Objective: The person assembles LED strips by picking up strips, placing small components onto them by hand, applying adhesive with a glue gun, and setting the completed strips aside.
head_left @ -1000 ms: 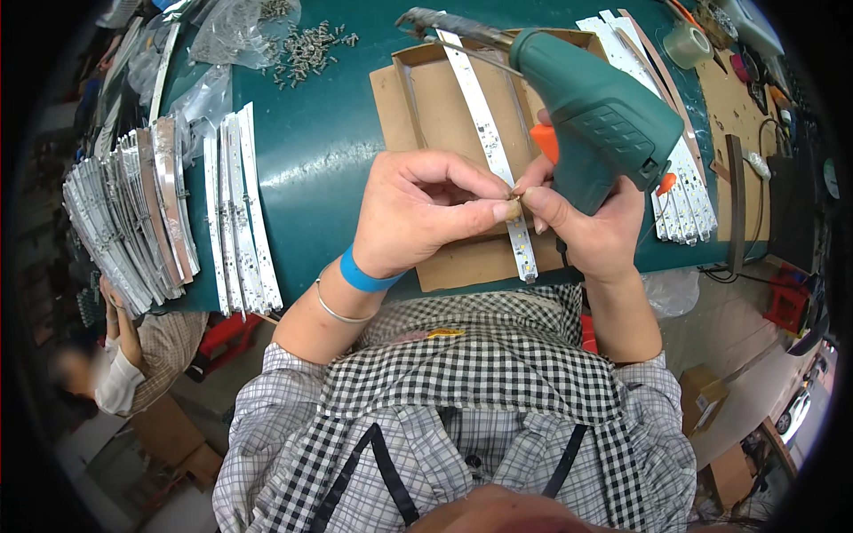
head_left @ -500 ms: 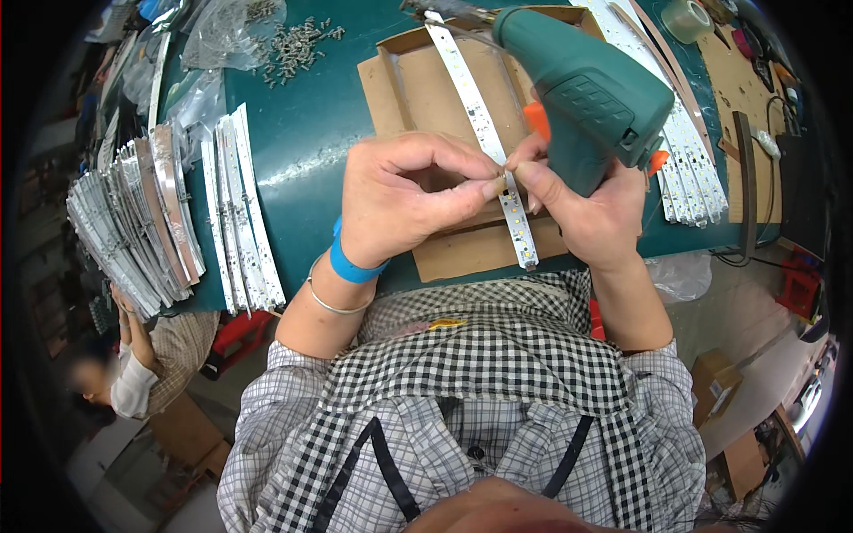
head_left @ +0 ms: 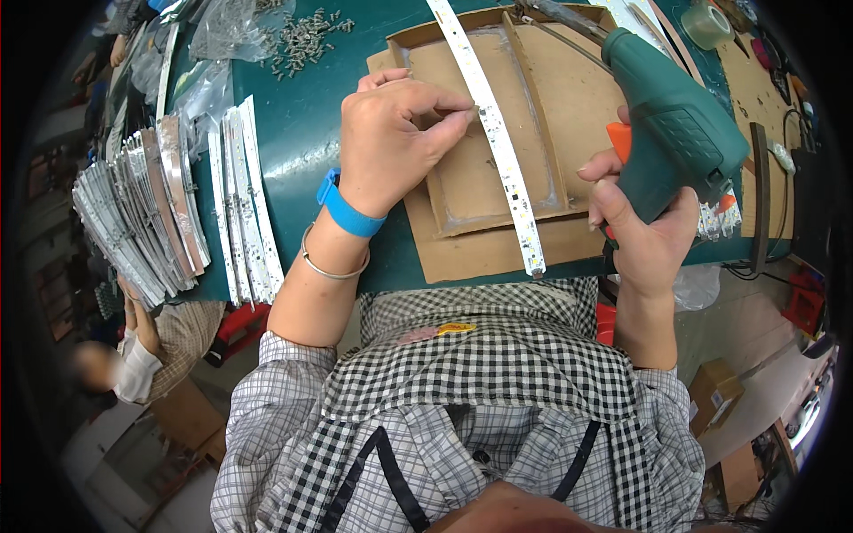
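A long white LED strip (head_left: 499, 147) lies across a brown cardboard tray (head_left: 542, 107) on the green table (head_left: 302, 142). My left hand (head_left: 391, 142), with a blue wristband and a thin bangle, pinches something small at the strip's left edge; what it pinches is too small to tell. My right hand (head_left: 644, 235) grips a green electric screwdriver (head_left: 680, 133) with an orange trigger, held over the tray's right side, its bit pointing up and left.
White strips (head_left: 244, 200) lie in a row left of my arm, beside a fanned stack of metal strips (head_left: 133, 222). Loose screws (head_left: 306, 35) and plastic bags sit at the far left. A tape roll (head_left: 708, 22) is far right. Another person (head_left: 142, 346) sits below the table's left edge.
Both hands parted and moved up the strip: the left hand shifted farther along it, and the right hand swung right with the screwdriver, away from the strip.
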### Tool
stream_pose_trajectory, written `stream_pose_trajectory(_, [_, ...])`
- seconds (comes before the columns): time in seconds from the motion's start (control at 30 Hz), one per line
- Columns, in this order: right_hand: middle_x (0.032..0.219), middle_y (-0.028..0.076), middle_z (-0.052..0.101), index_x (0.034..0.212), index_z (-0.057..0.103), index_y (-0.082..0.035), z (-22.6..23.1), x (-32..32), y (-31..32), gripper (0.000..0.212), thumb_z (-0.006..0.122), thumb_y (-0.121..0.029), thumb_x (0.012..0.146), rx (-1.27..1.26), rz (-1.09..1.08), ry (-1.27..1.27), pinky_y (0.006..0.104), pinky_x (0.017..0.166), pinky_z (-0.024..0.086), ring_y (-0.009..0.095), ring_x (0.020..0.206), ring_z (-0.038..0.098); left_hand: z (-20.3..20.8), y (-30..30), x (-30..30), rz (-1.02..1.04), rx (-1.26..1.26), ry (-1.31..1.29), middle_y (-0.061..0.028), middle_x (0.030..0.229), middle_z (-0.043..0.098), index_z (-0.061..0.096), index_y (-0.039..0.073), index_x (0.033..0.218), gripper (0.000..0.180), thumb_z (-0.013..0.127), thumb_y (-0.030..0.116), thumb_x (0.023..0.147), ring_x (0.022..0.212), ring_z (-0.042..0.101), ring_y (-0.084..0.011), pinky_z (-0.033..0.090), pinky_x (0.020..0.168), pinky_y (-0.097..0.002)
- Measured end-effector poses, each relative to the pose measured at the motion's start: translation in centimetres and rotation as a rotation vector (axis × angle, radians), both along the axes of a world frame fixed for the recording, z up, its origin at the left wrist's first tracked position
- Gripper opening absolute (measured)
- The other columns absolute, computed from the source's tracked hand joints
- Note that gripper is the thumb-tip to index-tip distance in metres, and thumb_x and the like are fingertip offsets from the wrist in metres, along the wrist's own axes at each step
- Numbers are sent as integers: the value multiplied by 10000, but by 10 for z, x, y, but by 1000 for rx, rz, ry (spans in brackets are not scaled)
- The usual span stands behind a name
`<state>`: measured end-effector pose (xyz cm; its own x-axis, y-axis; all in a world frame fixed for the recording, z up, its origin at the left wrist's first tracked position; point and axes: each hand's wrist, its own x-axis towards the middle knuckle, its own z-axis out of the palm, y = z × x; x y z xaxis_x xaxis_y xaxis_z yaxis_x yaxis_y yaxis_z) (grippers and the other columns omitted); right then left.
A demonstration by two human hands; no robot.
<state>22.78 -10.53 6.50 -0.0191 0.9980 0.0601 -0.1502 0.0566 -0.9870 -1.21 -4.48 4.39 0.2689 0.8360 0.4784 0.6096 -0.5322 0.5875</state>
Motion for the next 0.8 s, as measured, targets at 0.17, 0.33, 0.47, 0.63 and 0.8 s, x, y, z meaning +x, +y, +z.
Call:
stream_pose_trajectory(0.17, [1300,202,519,1293,436,108,-2,3,-2,607,742,-76,801,-9,12,20,231,509,500,165,748,625,-3,2,1,12,0,1,-5,671,689,741,115,764,74,771,80,706,545,600,-133,432,884,-333])
stream_pose_trajectory(0.33, [1281,207,532,1286,443,117,-2,1,0,612,751,-86,797,51,7,-41,234,512,505,157,744,621,-3,2,0,16,-18,3,-1,684,694,747,120,774,85,775,78,705,531,571,-121,417,872,-322])
stream_pose_trajectory(0.47, [1299,202,518,1284,440,122,-3,1,-1,610,749,-75,797,37,16,-31,237,515,509,161,764,625,-6,3,-3,-2,-16,-1,3,684,695,750,124,776,86,777,82,706,525,558,-118,409,868,-320])
stream_pose_trajectory(0.63, [1314,196,505,1289,433,122,-4,0,-2,615,747,-65,796,23,15,-23,238,518,512,167,780,627,-7,1,-6,-17,-89,-13,-14,750,719,753,80,809,78,762,55,736,665,600,-107,383,929,-325])
stream_pose_trajectory(0.8, [1309,195,507,1291,432,118,-4,2,-3,617,749,-55,791,20,40,-77,238,528,514,171,778,626,-7,1,-5,-23,-84,-23,-10,751,718,752,77,815,80,762,54,738,666,597,-98,377,919,-319])
